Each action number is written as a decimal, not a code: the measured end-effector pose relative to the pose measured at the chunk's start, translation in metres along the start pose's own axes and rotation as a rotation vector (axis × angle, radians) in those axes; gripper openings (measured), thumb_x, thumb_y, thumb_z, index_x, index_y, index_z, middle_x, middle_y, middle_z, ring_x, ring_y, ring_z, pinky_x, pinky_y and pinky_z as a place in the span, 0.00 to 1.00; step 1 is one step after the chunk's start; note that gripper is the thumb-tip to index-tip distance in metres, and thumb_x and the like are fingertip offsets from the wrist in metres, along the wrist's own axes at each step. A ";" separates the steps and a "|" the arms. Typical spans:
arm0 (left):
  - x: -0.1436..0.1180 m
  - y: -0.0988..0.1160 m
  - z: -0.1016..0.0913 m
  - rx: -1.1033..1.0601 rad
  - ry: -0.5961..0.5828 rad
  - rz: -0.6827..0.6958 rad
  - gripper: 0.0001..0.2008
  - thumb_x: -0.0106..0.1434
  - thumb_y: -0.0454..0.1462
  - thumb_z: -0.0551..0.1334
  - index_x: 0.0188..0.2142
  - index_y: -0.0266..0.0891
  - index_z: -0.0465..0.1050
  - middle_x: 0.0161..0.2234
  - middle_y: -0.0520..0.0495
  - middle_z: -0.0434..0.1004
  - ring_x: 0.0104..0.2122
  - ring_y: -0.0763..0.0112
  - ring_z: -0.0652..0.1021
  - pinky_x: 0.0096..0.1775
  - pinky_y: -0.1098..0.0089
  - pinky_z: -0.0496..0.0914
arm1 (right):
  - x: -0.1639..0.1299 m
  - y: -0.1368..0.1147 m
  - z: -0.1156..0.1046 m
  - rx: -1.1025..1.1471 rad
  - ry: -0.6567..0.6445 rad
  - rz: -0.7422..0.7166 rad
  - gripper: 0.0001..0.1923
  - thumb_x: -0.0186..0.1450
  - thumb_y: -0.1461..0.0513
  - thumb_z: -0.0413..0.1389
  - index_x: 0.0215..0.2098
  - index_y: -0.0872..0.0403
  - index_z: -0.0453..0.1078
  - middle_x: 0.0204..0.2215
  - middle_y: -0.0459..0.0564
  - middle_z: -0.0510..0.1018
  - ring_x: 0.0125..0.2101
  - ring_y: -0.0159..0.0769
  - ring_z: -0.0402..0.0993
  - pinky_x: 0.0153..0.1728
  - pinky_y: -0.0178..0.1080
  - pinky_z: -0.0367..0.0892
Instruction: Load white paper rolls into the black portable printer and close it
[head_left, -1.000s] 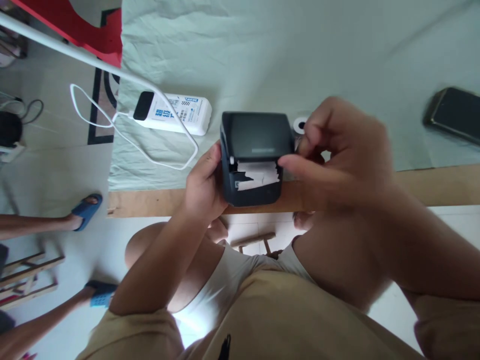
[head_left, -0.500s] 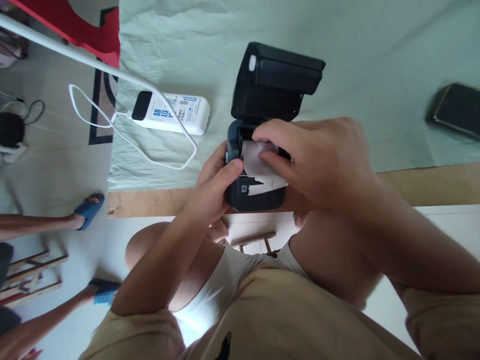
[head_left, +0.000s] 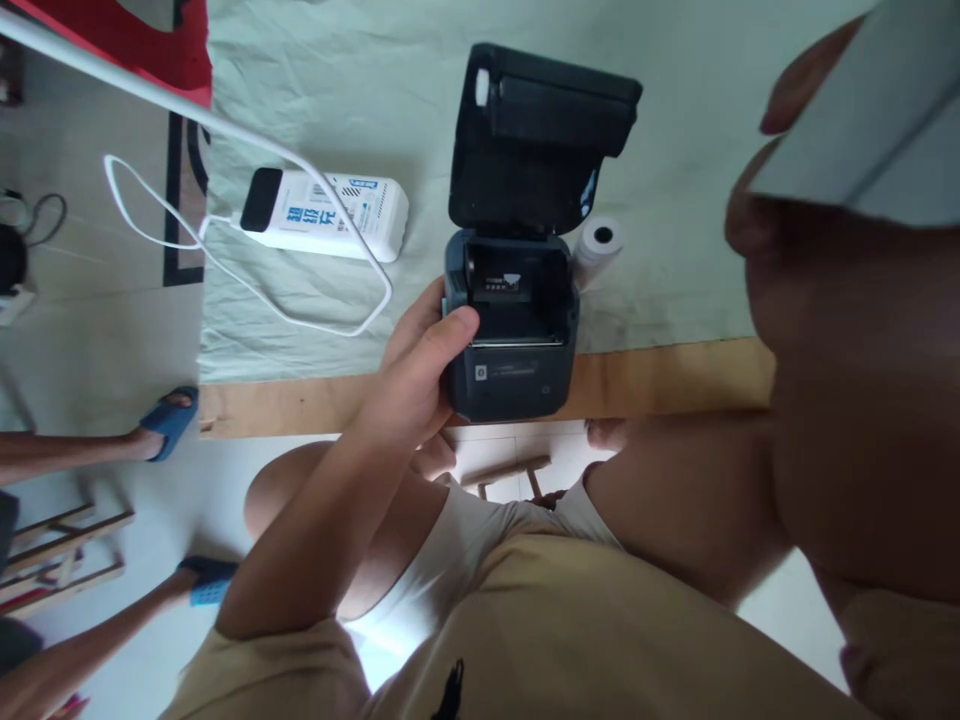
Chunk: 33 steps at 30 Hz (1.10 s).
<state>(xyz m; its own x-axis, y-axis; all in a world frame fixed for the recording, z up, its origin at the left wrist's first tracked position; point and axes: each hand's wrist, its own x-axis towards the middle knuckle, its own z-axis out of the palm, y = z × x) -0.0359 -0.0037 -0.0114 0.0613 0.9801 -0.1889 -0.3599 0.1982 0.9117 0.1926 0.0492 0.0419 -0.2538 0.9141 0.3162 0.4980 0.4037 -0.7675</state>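
A small black printer (head_left: 511, 330) sits at the near edge of a table (head_left: 675, 375), its lid (head_left: 536, 135) tipped up and back, the paper bay open. The left hand (head_left: 420, 375) grips the printer's left side, thumb curled over the top edge. The right hand (head_left: 840, 300) is raised close to the camera, blurred, fingers pinching a pale sheet of paper (head_left: 877, 110). A paper roll (head_left: 600, 243) lies just beside the printer's right. A white power bank (head_left: 326, 212) with a cable (head_left: 225, 270) lies to the left on the green cloth (head_left: 360, 90).
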 end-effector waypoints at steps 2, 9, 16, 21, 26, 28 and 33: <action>0.000 0.002 0.003 0.011 0.018 -0.032 0.15 0.60 0.49 0.71 0.36 0.40 0.77 0.26 0.51 0.79 0.24 0.71 0.78 0.22 0.75 0.71 | 0.009 0.024 0.002 0.131 0.255 0.078 0.24 0.69 0.48 0.41 0.51 0.48 0.72 0.49 0.49 0.75 0.31 0.33 0.75 0.22 0.39 0.62; 0.000 0.004 0.008 0.000 0.079 -0.060 0.16 0.61 0.49 0.71 0.35 0.39 0.77 0.25 0.48 0.78 0.37 0.56 0.85 0.38 0.66 0.79 | 0.009 0.045 -0.001 -0.249 0.234 0.027 0.11 0.59 0.61 0.65 0.36 0.49 0.69 0.38 0.49 0.80 0.37 0.38 0.77 0.39 0.43 0.72; 0.000 0.001 0.006 -0.015 0.084 -0.030 0.13 0.62 0.47 0.70 0.34 0.40 0.77 0.26 0.50 0.79 0.33 0.63 0.84 0.30 0.72 0.77 | 0.013 0.045 -0.004 -0.466 0.114 0.211 0.25 0.58 0.63 0.66 0.54 0.50 0.71 0.47 0.52 0.79 0.43 0.38 0.76 0.48 0.44 0.70; 0.000 -0.004 0.001 -0.031 0.064 -0.008 0.12 0.64 0.45 0.69 0.37 0.38 0.78 0.30 0.49 0.81 0.34 0.65 0.85 0.32 0.73 0.77 | 0.014 0.048 -0.004 -0.467 0.050 0.336 0.39 0.57 0.64 0.67 0.65 0.51 0.63 0.50 0.54 0.81 0.48 0.44 0.78 0.51 0.49 0.69; -0.001 -0.003 0.000 -0.032 0.069 -0.021 0.13 0.64 0.46 0.69 0.40 0.39 0.79 0.33 0.48 0.84 0.37 0.62 0.85 0.33 0.72 0.78 | -0.002 0.029 -0.001 -0.318 0.256 -0.195 0.20 0.62 0.64 0.61 0.53 0.49 0.71 0.49 0.51 0.81 0.50 0.40 0.79 0.50 0.45 0.72; -0.001 -0.003 0.000 -0.027 0.083 -0.022 0.12 0.64 0.46 0.69 0.40 0.39 0.79 0.33 0.48 0.84 0.37 0.63 0.85 0.33 0.73 0.78 | -0.007 0.023 0.010 -0.353 0.196 -0.229 0.18 0.62 0.64 0.60 0.51 0.50 0.72 0.48 0.52 0.82 0.47 0.42 0.80 0.48 0.45 0.73; 0.000 -0.002 0.001 -0.037 0.048 -0.027 0.13 0.63 0.46 0.69 0.39 0.39 0.78 0.34 0.46 0.84 0.42 0.57 0.86 0.41 0.66 0.81 | -0.008 0.028 0.034 -0.506 -0.108 -0.093 0.20 0.66 0.60 0.56 0.56 0.52 0.70 0.49 0.57 0.81 0.46 0.48 0.80 0.46 0.49 0.73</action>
<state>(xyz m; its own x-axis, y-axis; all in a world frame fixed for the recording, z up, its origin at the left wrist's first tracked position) -0.0344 -0.0038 -0.0130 0.0272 0.9725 -0.2314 -0.3930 0.2233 0.8920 0.1800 0.0515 -0.0010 -0.3866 0.8754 0.2901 0.8009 0.4747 -0.3651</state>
